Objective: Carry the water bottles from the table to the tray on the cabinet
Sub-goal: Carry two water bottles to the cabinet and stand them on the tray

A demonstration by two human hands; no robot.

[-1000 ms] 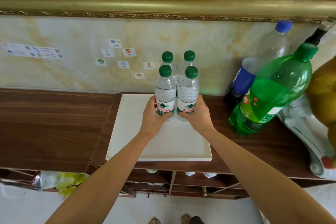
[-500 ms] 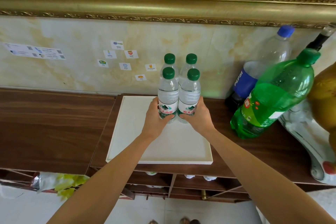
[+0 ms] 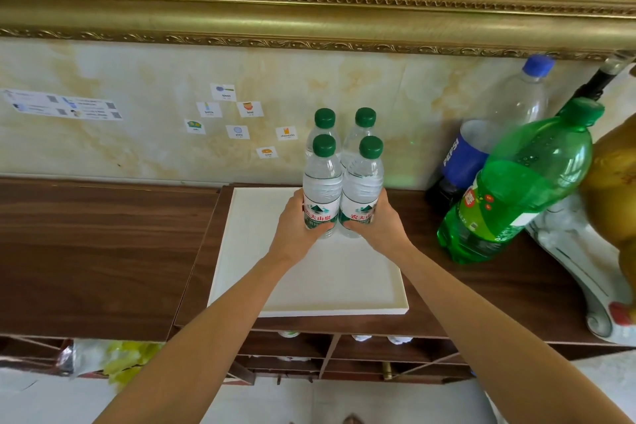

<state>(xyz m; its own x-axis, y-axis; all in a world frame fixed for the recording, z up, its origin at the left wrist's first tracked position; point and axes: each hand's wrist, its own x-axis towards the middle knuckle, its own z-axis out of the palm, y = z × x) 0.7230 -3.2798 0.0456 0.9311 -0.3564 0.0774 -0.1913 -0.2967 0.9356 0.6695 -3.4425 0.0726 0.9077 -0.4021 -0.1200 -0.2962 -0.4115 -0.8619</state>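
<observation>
A: Head view: what are we seeing around the tray [image 3: 241, 251]?

B: A green soda bottle [image 3: 523, 182] and a Pepsi bottle [image 3: 481, 148] are standing to its right on the cabinet [image 3: 464, 279].

A: And our hands?

B: Our left hand [image 3: 296, 227] and right hand [image 3: 382, 224] are clasping four water bottles [image 3: 340, 175], bunched upright over the tray's far part; contact below is hidden.
</observation>
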